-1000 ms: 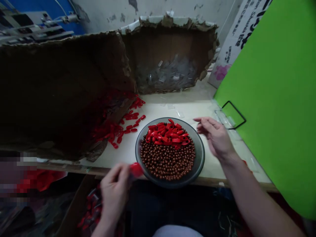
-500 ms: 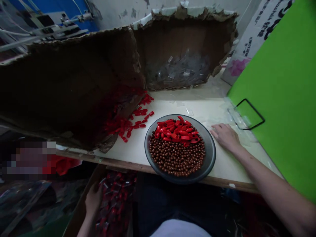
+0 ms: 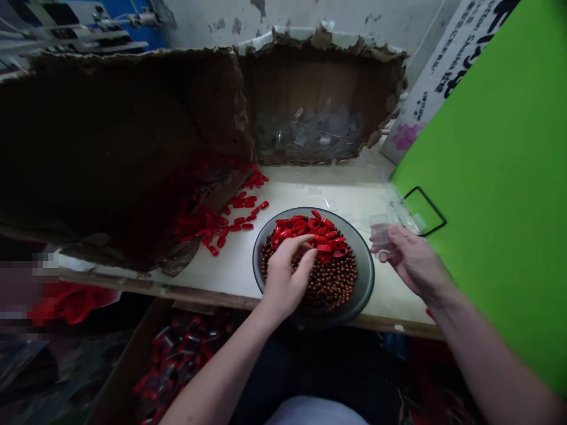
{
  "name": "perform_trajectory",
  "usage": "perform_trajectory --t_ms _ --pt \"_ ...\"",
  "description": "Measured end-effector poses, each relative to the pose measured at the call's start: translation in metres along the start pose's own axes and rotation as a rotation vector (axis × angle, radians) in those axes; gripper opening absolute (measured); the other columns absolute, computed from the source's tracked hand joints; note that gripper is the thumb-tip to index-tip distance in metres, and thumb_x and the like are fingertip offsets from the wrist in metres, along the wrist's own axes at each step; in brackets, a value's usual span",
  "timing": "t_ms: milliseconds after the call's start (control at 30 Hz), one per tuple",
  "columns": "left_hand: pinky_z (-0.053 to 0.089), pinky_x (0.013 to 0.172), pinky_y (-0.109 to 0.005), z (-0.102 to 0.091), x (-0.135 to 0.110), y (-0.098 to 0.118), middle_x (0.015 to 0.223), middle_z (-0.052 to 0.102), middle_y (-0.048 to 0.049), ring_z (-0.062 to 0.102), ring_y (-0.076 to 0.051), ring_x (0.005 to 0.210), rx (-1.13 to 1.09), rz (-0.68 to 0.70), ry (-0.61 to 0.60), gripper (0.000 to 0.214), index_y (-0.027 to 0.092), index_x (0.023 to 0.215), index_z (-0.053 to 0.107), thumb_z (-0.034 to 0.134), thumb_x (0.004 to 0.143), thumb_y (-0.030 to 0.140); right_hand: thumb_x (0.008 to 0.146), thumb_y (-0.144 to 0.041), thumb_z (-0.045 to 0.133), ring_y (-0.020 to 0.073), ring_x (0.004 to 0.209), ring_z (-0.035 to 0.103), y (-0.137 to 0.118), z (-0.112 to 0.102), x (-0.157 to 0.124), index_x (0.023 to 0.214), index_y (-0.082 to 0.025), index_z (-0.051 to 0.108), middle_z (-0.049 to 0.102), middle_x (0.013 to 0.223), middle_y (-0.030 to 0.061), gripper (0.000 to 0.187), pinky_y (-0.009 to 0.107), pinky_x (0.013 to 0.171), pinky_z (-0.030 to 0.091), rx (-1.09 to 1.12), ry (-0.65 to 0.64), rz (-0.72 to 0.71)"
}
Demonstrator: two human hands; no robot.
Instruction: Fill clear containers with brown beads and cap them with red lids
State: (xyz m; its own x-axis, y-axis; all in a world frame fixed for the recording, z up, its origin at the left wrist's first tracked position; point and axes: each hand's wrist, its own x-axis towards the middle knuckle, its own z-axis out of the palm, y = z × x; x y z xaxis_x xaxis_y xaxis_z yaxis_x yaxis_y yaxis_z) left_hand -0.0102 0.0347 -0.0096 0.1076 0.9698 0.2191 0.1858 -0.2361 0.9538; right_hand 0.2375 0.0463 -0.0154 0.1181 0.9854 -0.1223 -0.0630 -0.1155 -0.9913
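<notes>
A grey glass plate [image 3: 364, 287] sits on the pale tabletop, heaped with small round brown beads [image 3: 336, 283] and a pile of glossy red plastic pieces [image 3: 325, 240]. My left hand [image 3: 287, 277] hangs over the plate, its fingertips in among the red pieces. The hand hides part of the beads, and I cannot tell whether it holds a piece. To the right of the plate, my right hand [image 3: 414, 261] pinches a small transparent plastic bag [image 3: 381, 236] between thumb and fingers, lifted above the table.
Loose red pieces [image 3: 217, 225] lie left of the plate, by a torn cardboard box [image 3: 133, 147]. A second torn box [image 3: 310, 136] holds transparent bags. A green board [image 3: 491, 195] stands at the right. Below the table, a carton [image 3: 177, 366] holds bagged red items.
My left hand has risen from the carton below the table to the red pieces on the plate. My right hand has lifted off the table with a transparent bag.
</notes>
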Motion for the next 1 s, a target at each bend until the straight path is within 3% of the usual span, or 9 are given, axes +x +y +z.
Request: perform_trajectory --t_ms 133,233,333,433,500,600,700,867,1000 --pt "0.047 0.069 -0.024 0.02 0.019 0.012 0.089 0.067 -0.0063 0.06 -0.013 0.076 -0.28 -0.189 -0.249 0.033 0.014 0.106 0.065 0.058 0.086 0.039 0.083 -0.042 0.065 0.0095 0.056 0.053 -0.006 0.022 -0.018 0.104 -0.023 0.067 0.065 0.076 -0.0005 0.028 0.021 0.051 0.046 -0.217 -0.2 -0.037" --pt "0.042 0.055 -0.02 0.021 0.025 0.006 0.072 0.064 -0.0027 0.053 -0.008 0.058 -0.369 -0.267 -0.289 0.029 0.011 0.088 0.067 0.062 0.082 0.04 0.08 -0.04 0.068 0.0112 0.062 0.058 -0.003 0.037 -0.023 0.105 -0.022 0.065 0.066 0.08 0.0004 0.031 0.023 0.056 0.048 -0.232 -0.288 -0.027" --pt "0.042 0.05 -0.018 0.016 0.023 -0.001 0.067 0.062 -0.0009 0.052 -0.007 0.053 -0.4 -0.293 -0.2 0.026 0.012 0.083 0.066 0.063 0.081 0.037 0.076 -0.038 0.072 0.015 0.08 0.063 0.003 0.046 -0.025 0.107 -0.021 0.063 0.069 0.096 0.0045 0.037 0.024 0.065 0.051 -0.157 -0.32 0.021" --pt "0.044 0.05 -0.018 0.006 0.02 -0.006 0.068 0.064 -0.0015 0.057 -0.008 0.055 -0.406 -0.304 -0.125 0.024 0.012 0.083 0.067 0.064 0.079 0.035 0.077 -0.04 0.07 0.0151 0.075 0.064 0.006 0.043 -0.024 0.105 -0.019 0.063 0.068 0.09 0.0043 0.035 0.025 0.064 0.051 -0.159 -0.308 0.051" --pt "0.045 0.05 -0.017 -0.008 0.02 -0.011 0.069 0.064 -0.0011 0.058 -0.008 0.054 -0.402 -0.281 -0.008 0.023 0.013 0.083 0.067 0.064 0.079 0.035 0.081 -0.042 0.066 0.0144 0.072 0.062 0.004 0.033 -0.023 0.103 -0.02 0.063 0.067 0.09 0.0044 0.032 0.027 0.064 0.051 -0.223 -0.262 0.004" --pt "0.044 0.048 -0.016 -0.034 0.022 -0.024 0.067 0.062 0.0007 0.056 -0.007 0.052 -0.397 -0.241 0.232 0.023 0.014 0.083 0.066 0.065 0.078 0.036 0.083 -0.041 0.062 0.0154 0.075 0.061 -0.001 0.017 -0.021 0.104 -0.022 0.065 0.067 0.093 0.0043 0.028 0.027 0.066 0.049 -0.499 -0.221 -0.138" --pt "0.046 0.051 -0.018 -0.053 0.027 -0.039 0.071 0.062 0.0002 0.058 -0.007 0.054 -0.373 -0.21 0.367 0.026 0.013 0.084 0.065 0.068 0.075 0.037 0.083 -0.035 0.061 0.0154 0.07 0.059 0.0 0.015 -0.019 0.101 -0.023 0.068 0.064 0.089 0.0042 0.022 0.028 0.063 0.046 -0.874 -0.316 -0.291" --pt "0.052 0.063 -0.022 -0.063 0.048 -0.066 0.08 0.063 -0.0011 0.063 -0.01 0.065 -0.295 -0.067 0.544 0.027 0.014 0.093 0.061 0.066 0.076 0.033 0.078 -0.008 0.053 0.018 0.078 0.061 0.011 0.048 -0.015 0.095 -0.015 0.061 0.059 0.091 0.0076 0.021 0.03 0.072 0.049 -1.263 -0.521 -0.426" --pt "0.051 0.062 -0.024 -0.073 0.054 -0.098 0.081 0.061 -0.0015 0.064 -0.012 0.066 -0.281 -0.155 0.653 0.028 0.014 0.094 0.057 0.065 0.074 0.032 0.077 -0.004 0.05 0.0211 0.076 0.063 0.012 0.07 -0.012 0.094 -0.017 0.058 0.059 0.092 0.0089 0.023 0.032 0.066 0.049 -1.582 -0.592 -0.478"
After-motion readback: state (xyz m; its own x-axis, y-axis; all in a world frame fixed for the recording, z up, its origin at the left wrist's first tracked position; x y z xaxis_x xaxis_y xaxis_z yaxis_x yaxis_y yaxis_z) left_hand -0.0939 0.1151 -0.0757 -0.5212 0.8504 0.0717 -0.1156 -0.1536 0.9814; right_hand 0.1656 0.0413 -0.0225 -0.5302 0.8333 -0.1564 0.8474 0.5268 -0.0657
